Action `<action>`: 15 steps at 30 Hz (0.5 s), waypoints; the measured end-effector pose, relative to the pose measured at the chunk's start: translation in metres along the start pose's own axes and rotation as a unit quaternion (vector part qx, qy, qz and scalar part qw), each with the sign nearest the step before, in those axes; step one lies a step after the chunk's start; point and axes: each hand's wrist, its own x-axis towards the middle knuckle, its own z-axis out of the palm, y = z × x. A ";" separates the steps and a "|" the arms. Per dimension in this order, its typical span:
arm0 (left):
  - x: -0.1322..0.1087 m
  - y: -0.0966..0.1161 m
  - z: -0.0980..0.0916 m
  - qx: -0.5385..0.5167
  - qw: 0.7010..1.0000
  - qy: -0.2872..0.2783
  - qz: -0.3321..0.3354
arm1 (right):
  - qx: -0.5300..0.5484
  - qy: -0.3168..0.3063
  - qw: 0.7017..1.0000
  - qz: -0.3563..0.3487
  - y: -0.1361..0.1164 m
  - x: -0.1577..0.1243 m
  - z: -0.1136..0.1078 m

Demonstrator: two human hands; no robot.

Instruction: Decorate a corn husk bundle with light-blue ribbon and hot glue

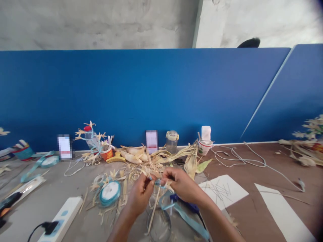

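My left hand (141,193) and my right hand (181,183) meet above the middle of the table, fingers pinched. Between the fingertips is a small bunched piece of light blue ribbon (157,182), which both hands grip. A pale dried stalk (154,211) hangs down from just below the fingers; whether it joins the ribbon I cannot tell. A loose light blue ribbon length (190,220) curls below my right hand, beside a dark blue glue gun (186,202) partly hidden by my forearm. Under the hands lies a round, dark-rimmed ring or dish (159,227).
A ribbon spool (110,191) lies left of my hands, near a white power strip (64,216). Dried corn husks (133,155) pile up behind. White paper (223,191) with thin wires lies right. A phone (151,142), a jar (172,143) and a paper cup (204,148) stand by the blue partition (151,90).
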 end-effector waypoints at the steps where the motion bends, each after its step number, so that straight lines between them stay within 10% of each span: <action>1: 0.000 0.001 0.000 0.005 1.000 -0.015 -0.006 | 0.027 -0.017 0.999 0.014 0.003 0.002 -0.003; 7: 0.002 0.006 -0.002 0.058 0.996 -0.067 -0.025 | 0.128 -0.108 0.984 0.060 0.019 0.012 -0.014; 15: 0.003 0.007 -0.001 0.135 0.987 -0.083 -0.010 | 0.068 -0.067 0.994 0.044 0.005 0.003 -0.032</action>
